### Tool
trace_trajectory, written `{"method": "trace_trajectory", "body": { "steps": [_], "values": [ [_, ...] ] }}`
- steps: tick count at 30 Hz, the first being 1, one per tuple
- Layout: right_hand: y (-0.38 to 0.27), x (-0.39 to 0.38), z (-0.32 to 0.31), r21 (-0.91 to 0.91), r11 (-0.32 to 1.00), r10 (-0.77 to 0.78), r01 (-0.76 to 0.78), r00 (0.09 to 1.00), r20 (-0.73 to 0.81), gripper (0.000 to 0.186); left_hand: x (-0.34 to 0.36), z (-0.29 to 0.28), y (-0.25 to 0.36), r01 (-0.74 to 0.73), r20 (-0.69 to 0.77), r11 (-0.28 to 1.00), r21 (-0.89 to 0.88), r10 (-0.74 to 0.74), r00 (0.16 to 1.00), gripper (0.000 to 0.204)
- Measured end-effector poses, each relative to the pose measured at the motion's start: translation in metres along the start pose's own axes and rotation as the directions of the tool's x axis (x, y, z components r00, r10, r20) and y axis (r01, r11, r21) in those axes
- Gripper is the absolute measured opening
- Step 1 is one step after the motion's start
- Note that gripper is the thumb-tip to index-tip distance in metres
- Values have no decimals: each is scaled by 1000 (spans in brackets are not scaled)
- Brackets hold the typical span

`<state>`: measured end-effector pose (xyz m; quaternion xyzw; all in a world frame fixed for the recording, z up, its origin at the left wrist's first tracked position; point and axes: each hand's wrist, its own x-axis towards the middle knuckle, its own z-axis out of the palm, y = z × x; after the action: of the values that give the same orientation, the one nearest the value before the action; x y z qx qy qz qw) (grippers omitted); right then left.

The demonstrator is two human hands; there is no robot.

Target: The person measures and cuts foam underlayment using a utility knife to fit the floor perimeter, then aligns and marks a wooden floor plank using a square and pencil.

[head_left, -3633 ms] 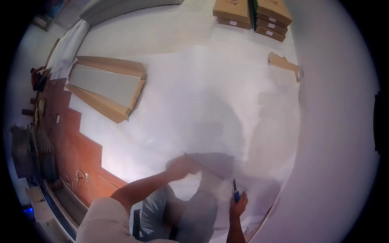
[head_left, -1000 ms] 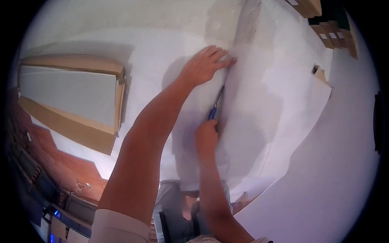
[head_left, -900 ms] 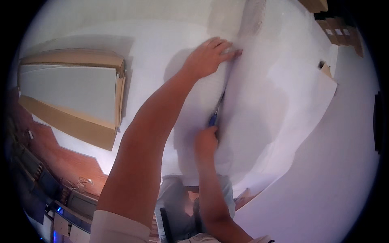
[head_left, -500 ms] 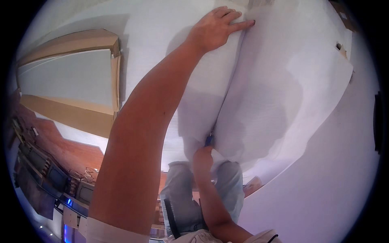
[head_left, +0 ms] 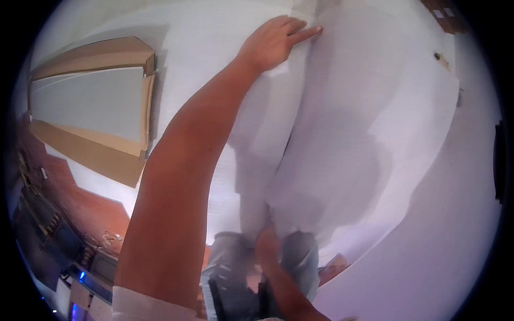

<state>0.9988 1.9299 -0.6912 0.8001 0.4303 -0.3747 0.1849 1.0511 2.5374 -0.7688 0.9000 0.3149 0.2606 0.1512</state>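
My left hand (head_left: 276,43) lies on a wide white sheet (head_left: 342,96) at the far end, fingers stretched out, with the index finger across a long dark slit (head_left: 292,136). The slit runs from there down toward my lap. At its near end, my right hand (head_left: 267,247) is closed and smeared by motion. A small utility knife (head_left: 270,215), mostly hidden by blur and the fist, sticks out ahead of it. The earlier frame shows this knife as blue with a metal tip.
On the left, a shallow brown cardboard box (head_left: 88,152) holds a pale grey panel (head_left: 88,101). A brown carton (head_left: 447,16) stands at the far right. Dark electronic equipment (head_left: 53,230) is at the lower left. My knees (head_left: 300,257) are by the near edge.
My right hand has drawn back toward my lap with the knife, and the dark line now reaches nearer. The whole view has shifted slightly; my left hand keeps its place on the sheet.
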Motion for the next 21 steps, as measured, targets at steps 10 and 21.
{"method": "trace_trajectory", "body": {
  "steps": [10, 21],
  "values": [
    [-2, 94, -269, -21, 845, -410, 534, 622, -667, 28, -78, -30, 89, 182, -146, 983, -30, -185, 972, 53],
    [10, 237, -366, -363, 848, -519, 387, 461, -720, 16, -285, -72, 209, 518, 161, 855, -24, -508, 846, 46]
  ]
}}
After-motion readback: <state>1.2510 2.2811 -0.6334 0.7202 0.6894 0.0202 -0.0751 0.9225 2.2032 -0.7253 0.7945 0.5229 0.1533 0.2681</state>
